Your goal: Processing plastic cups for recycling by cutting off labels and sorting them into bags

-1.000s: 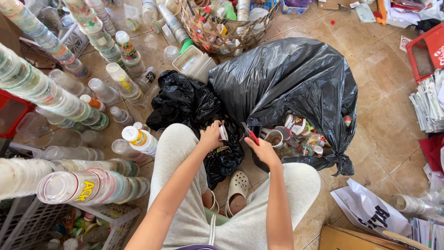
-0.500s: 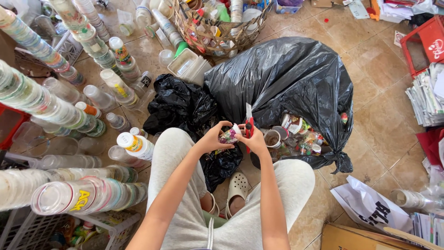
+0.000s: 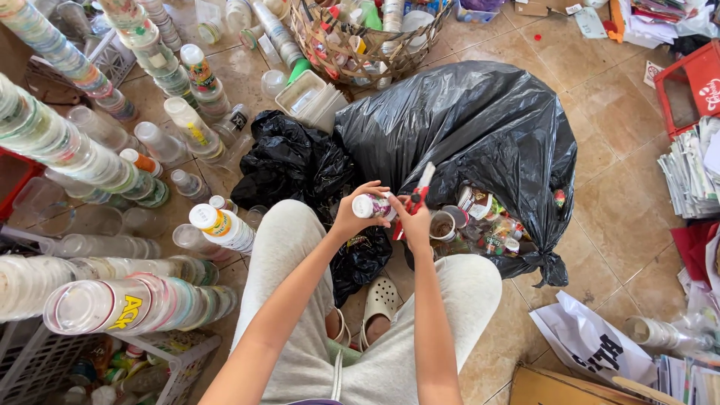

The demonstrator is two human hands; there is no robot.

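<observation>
The left hand (image 3: 351,216) grips a small white bottle (image 3: 373,205); the right hand (image 3: 414,219) clutches a red cutter (image 3: 420,189) above the black bin bag (image 3: 480,127).

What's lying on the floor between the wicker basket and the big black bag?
In the head view, a stack of clear plastic trays lies between the wicker basket and the big black bag.

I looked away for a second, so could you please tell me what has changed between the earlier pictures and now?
Both hands have come up from the mouth of the black bag. The left hand now holds a small white bottle up, and the right hand brings the red-handled cutter beside it. The bag, the wicker basket and the stacked cups stayed as they were.
</observation>
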